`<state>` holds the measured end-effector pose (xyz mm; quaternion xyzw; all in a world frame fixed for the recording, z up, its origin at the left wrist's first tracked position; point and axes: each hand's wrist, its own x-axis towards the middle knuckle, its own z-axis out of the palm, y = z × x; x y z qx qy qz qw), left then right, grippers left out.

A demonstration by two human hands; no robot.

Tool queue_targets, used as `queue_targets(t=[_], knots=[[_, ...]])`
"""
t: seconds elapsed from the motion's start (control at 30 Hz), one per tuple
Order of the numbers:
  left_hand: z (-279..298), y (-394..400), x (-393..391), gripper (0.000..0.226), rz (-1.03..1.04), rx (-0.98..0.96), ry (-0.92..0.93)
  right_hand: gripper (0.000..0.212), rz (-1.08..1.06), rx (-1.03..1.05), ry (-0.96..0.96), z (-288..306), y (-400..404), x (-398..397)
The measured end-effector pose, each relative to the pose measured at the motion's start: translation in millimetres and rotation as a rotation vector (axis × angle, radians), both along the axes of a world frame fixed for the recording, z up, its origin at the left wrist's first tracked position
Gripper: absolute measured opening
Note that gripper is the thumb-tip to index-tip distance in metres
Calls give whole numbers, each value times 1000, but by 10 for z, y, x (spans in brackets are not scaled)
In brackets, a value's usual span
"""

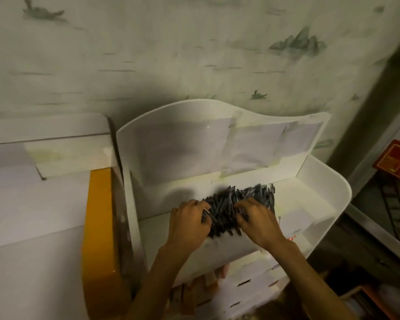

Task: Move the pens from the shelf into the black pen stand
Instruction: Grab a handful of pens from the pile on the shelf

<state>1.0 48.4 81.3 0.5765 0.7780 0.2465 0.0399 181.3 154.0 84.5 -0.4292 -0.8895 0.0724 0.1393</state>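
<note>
The left hand point(189, 221) curls its grip around the left end of the dark pens point(238, 209) heaped mid-floor on the white shelf point(321, 195), the right hand point(258, 218) clutches their right side, so seemingly none are moved, with no black stand in view.

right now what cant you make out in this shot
- Head view: no black pen stand shows anywhere.
- Pens: blurred dark heap, count unreadable; both hands cover its front.
- Left hand, right hand: fingertips buried in the heap.
- Shelf: lower tiers hidden by forearms.
- Red box: cut by right edge.
</note>
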Motion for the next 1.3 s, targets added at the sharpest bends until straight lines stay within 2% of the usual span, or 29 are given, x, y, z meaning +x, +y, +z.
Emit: queue_targets(t=[0.23, 0.43, 0.8, 1.07, 1.3], knots=[[-226, 495, 79, 24, 44, -59, -68, 28, 55, -61, 27, -209, 505, 14], [-496, 890, 247, 26, 86, -195, 0, 24, 144, -84, 83, -297, 1061, 132], [-854, 1641, 620, 54, 341, -440, 37, 25, 287, -165, 136, -506, 1891, 300], [-963, 1919, 688, 73, 448, -430, 12, 25, 351, -178, 124, -624, 2276, 384], [-991, 2037, 691, 62, 441, -445, 17, 21, 394, -172, 145, -611, 2435, 341]])
